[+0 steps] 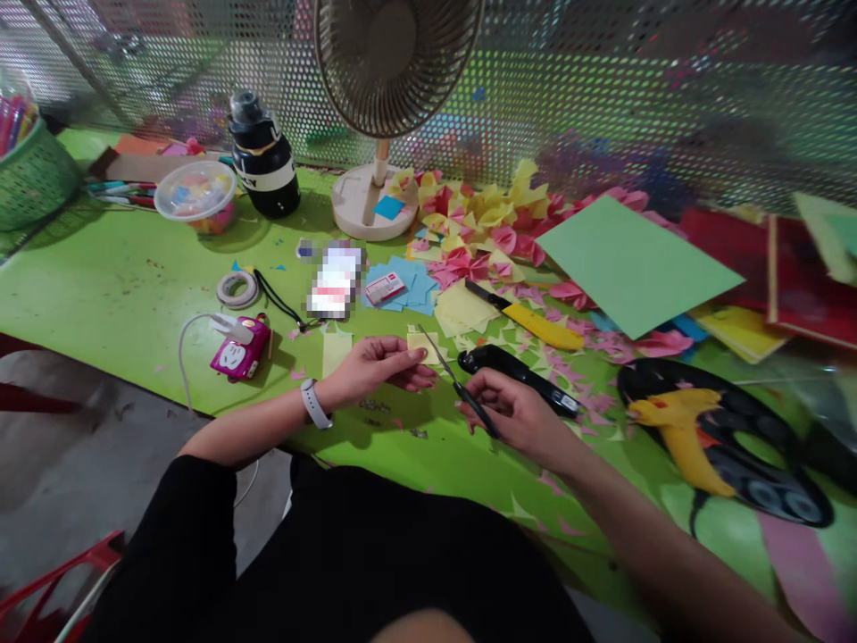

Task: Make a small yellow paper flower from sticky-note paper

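Observation:
Between the thumb and fingers of my left hand [378, 364] is a small piece of yellow paper [425, 346]. My right hand [505, 404] grips a pair of scissors [477, 406] by the dark handles, and the blades point up and left across the paper's edge. I cannot tell whether they are cutting into it. A black stapler [528, 379] lies just behind my right hand. Beyond the hands is a pile of pale yellow paper pieces [461, 313], with a yellow utility knife [536, 323] beside it. A yellow paper strip [336, 351] lies behind my left wrist.
Folded paper pieces [495, 214] heap beside a desk fan [378, 201]. At left are a bottle [271, 170], a tape roll [237, 288] and a purple power adapter [241, 350] with a cable. A yellow glue gun [696, 438] rests at right. Paper scraps litter the green table [100, 268].

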